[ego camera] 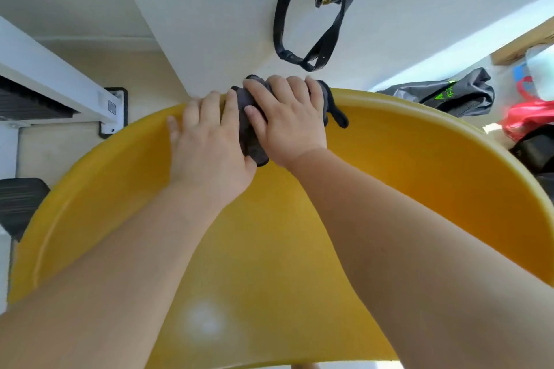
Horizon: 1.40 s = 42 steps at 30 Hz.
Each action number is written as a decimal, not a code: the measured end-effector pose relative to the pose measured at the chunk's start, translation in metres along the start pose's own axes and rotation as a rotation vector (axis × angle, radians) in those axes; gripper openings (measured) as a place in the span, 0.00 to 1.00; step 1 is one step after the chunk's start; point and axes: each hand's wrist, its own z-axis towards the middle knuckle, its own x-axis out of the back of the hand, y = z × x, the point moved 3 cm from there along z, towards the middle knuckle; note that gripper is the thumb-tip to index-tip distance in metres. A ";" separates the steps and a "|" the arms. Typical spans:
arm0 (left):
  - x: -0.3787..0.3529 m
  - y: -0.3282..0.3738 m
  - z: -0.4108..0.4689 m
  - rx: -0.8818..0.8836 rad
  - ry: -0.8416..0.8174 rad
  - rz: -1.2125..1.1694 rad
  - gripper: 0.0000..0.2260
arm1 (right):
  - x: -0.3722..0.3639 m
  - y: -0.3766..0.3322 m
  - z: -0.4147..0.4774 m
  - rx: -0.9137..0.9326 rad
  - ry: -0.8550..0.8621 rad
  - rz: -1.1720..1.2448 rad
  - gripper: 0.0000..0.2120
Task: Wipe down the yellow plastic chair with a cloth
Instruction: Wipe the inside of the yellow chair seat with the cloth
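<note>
Fingers (295,84) of our right hand (287,126) curl over the cloth (250,141), pinning it on the chair (389,159) back's rim (389,102); our left hand (209,144) lies flat beside it, holding nothing. We judge the cloth soft, the chair stiff and slick: brace the rim. Beyond hangs 1 bag (299,24).

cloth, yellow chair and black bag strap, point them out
cloth (251,145), head view, its dark lower fold
yellow chair (419,153), head view, bare inner wall of the backrest
black bag strap (277,30), head view, left side of the hanging loop
</note>
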 end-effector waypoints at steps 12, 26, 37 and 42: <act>0.009 0.054 0.016 0.011 -0.063 0.039 0.44 | 0.034 0.155 -0.053 -0.676 0.042 -0.029 0.24; -0.004 0.116 0.026 -0.054 -0.095 0.055 0.46 | 0.041 0.218 -0.099 -0.478 0.008 -0.047 0.22; -0.011 0.211 0.028 -0.321 -0.172 0.039 0.45 | 0.042 0.209 -0.077 -0.416 -0.044 -0.039 0.22; -0.015 0.234 0.023 -0.228 -0.215 0.055 0.47 | 0.056 0.255 -0.123 -0.370 -0.038 -0.136 0.24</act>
